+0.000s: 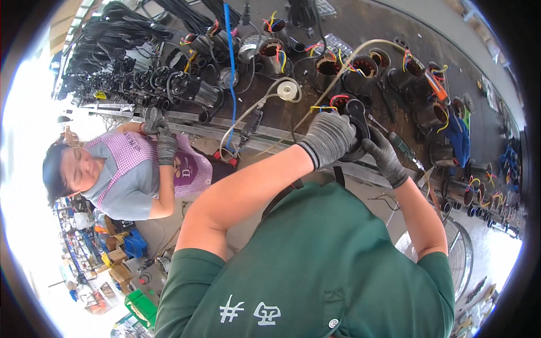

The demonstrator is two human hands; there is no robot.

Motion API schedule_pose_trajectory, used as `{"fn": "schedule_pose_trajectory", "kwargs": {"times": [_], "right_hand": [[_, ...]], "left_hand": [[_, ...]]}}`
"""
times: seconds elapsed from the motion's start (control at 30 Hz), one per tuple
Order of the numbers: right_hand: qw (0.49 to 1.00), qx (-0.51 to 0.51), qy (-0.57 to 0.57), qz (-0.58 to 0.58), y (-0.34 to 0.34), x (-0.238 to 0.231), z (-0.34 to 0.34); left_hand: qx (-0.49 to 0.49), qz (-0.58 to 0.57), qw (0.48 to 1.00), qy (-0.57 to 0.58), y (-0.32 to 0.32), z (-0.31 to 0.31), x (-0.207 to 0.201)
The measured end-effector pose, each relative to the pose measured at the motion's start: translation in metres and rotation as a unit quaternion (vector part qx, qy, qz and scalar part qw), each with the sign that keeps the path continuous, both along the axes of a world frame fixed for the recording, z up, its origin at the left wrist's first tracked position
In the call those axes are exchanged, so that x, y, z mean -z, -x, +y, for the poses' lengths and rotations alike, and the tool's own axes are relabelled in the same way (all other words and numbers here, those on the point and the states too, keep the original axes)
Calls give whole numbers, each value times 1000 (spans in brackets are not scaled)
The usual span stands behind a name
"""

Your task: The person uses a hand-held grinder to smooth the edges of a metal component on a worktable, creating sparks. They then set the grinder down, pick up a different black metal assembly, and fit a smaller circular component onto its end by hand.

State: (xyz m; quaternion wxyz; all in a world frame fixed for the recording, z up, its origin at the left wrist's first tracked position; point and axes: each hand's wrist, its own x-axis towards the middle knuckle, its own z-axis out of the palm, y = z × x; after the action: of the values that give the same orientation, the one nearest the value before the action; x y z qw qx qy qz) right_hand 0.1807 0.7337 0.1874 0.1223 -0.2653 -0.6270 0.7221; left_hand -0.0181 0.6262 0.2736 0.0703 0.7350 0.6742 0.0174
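Both my hands wear grey work gloves. At the workbench's near edge, my left hand is closed on a black plastic part with a rounded, handle-like end. My right hand pinches the same part from its other side. Just behind my left fingers, red, yellow and blue wires rise from an open motor housing, mostly hidden by my glove and the black part. A green and silver power screwdriver lies right of my right hand.
Several black cylindrical motor housings with coloured wires stand across the dark bench. A white round spool-like piece and a hanging blue hose are to the left. Coiled black cables lie farther left, near a gloved co-worker. An orange-handled tool is at right.
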Motion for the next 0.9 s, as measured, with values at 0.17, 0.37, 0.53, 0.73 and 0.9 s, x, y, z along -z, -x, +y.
{"fn": "schedule_pose_trajectory", "kwargs": {"times": [0.17,0.37,0.53,0.73,0.9], "right_hand": [[992,8,-58,-109,5,-37,4],[818,-78,-560,-106,38,-92,-3],[731,-220,-630,-144,68,-107,-17],[738,-252,-607,-154,77,-102,-15],[884,-127,-440,-90,68,-106,-1]], "left_hand": [[1,-29,997,-75,-3,-10,-3],[-45,-42,993,-97,4,-12,13],[-34,-116,981,-153,18,-40,17],[-195,-330,903,-193,42,-131,57],[-465,-478,737,-111,48,-276,189]]}}
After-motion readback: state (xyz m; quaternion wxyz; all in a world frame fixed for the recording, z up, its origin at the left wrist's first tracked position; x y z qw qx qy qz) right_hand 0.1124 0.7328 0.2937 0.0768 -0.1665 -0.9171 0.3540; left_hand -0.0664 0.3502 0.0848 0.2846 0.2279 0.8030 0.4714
